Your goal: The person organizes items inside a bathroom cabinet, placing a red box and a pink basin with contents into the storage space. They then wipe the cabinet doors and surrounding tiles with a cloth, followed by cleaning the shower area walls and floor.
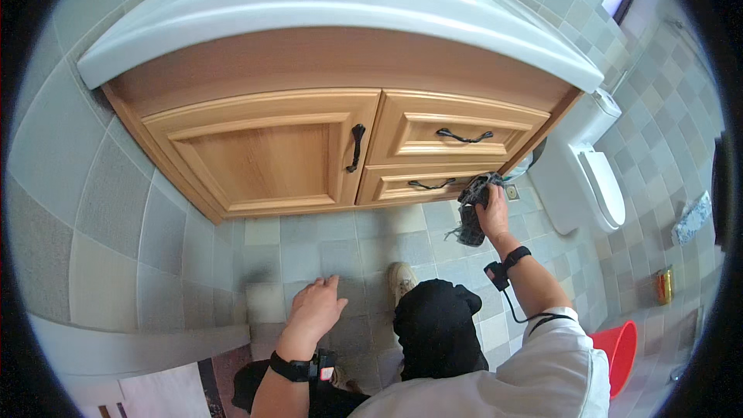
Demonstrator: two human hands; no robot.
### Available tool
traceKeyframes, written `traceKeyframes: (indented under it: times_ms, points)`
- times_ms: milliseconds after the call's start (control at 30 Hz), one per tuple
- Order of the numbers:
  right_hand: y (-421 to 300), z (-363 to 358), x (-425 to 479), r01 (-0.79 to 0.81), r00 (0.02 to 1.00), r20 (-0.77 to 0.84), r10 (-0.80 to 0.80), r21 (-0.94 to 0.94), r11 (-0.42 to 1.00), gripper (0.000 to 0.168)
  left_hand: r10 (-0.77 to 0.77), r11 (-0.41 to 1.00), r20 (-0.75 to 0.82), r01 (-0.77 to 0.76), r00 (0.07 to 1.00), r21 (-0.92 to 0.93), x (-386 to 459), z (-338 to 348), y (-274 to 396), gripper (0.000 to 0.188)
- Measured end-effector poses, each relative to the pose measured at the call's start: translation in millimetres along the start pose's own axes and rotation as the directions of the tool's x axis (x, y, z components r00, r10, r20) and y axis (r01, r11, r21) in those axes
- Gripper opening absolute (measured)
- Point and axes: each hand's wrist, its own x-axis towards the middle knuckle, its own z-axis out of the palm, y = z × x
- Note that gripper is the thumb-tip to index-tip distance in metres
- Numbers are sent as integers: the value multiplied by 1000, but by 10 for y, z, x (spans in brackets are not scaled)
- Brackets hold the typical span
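Observation:
My right hand [493, 212] grips a dark grey fringed cloth [473, 209] at the lower right corner of the wooden vanity cabinet [261, 157]. The cloth lies against the right end of the lower drawer [406, 186], beside its black handle [431, 184]. Part of the cloth hangs down over the tiled floor. My left hand [318, 305] is held over the floor below the cabinet door, its fingers slightly apart, with nothing in it. Above the lower drawer is the upper drawer [458, 134], which is closed. A white washbasin [348, 6] tops the cabinet.
A white toilet [601, 186] stands right of the cabinet, near a floor drain [511, 192]. A red bucket [621, 354] is at the lower right. A blue-and-white packet [692, 219] and a gold-coloured item [664, 286] are by the right wall. Tiled wall [110, 203] bounds the left side.

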Motion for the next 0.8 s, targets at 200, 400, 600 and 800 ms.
traceKeyframes:
  times_ms: [200, 400, 600, 800]
  points:
    - [-4, 813, -63, -132, 978, 151, 144, -89, 987, 60, 18, 1000, 13, -18, 1000, -14, 24, -47, 43, 50]
    - [-370, 1058, -122, 3, 960, 277, 47, -176, 984, 54, 24, 999, 40, -23, 999, -25, 70, -48, 143, 49]
    - [-1316, 1063, -104, 122, 855, 509, -101, -9, 992, 54, 0, 999, 65, 3, 998, -48, 101, -97, 183, 48]
    - [-1755, 1209, -23, -320, 888, 451, 87, 471, 822, 28, 28, 998, 5, -28, 1000, -65, 129, -136, 217, 47]
